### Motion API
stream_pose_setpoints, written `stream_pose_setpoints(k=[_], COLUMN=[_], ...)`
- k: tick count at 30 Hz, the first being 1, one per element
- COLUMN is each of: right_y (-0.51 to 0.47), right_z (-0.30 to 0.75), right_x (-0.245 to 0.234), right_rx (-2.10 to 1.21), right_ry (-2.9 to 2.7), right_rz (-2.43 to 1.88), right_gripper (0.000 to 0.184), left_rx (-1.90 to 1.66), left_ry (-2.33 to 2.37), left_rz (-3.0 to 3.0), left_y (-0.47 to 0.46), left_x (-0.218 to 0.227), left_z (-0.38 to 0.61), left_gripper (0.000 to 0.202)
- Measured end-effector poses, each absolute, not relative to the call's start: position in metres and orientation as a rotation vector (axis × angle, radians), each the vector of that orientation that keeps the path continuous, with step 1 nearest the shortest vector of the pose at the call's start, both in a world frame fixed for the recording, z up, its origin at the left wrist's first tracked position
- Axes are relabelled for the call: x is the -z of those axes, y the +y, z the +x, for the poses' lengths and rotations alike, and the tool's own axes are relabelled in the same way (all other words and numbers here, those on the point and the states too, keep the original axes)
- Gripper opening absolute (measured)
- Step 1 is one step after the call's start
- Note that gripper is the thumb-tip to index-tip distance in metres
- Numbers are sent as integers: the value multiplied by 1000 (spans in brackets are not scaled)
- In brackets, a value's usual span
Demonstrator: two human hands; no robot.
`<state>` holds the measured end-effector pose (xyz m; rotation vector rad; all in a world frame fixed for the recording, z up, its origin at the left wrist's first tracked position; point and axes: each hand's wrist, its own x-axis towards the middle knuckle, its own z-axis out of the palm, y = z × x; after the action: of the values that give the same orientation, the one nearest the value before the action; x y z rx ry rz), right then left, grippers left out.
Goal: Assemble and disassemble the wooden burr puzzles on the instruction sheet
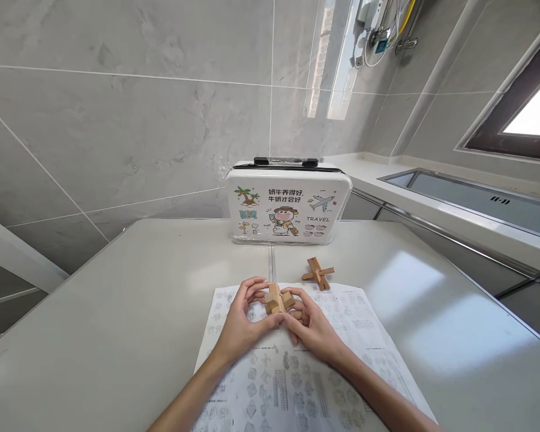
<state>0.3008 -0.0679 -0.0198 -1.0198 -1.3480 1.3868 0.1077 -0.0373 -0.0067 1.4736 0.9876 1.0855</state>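
Observation:
Both my hands meet over a printed paper sheet (pixel 342 336) on the white table (pixel 117 312). Between them is a small wooden puzzle of crossed blocks (pixel 276 298). My left hand (pixel 243 321) curls its fingers round the puzzle's left side. My right hand (pixel 310 321) grips its right side, with fingers wrapped under it. A second wooden cross-shaped puzzle (pixel 317 273) lies on the table just beyond the sheet's far edge, to the right of my hands and apart from them.
A white case (pixel 288 204) with cartoon prints and a black handle stands upright at the table's far edge against the tiled wall. A counter with a steel sink (pixel 477 198) runs along the right. A window is at the upper right.

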Motion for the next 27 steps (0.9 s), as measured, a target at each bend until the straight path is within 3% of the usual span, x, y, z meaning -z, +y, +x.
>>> stream_pose_setpoints(k=[3, 16, 22, 27], right_y=[-66, -63, -63, -63], right_z=[301, 301, 303, 303], right_x=[17, 28, 26, 26], right_rx=[-1375, -1279, -968, -840], right_ry=[-1345, -1324, -1600, -1695], right_rz=[-980, -1119, -1235, -1255], right_gripper=[43, 46, 27, 10], left_rx=[-1099, -1178, -1168, -1115], left_ry=[981, 981, 906, 862], left_rz=[1420, 1027, 1011, 995], left_y=[-36, -30, -30, -32], left_x=[5, -6, -5, -8], left_z=[109, 104, 105, 105], left_gripper=[69, 62, 41, 42])
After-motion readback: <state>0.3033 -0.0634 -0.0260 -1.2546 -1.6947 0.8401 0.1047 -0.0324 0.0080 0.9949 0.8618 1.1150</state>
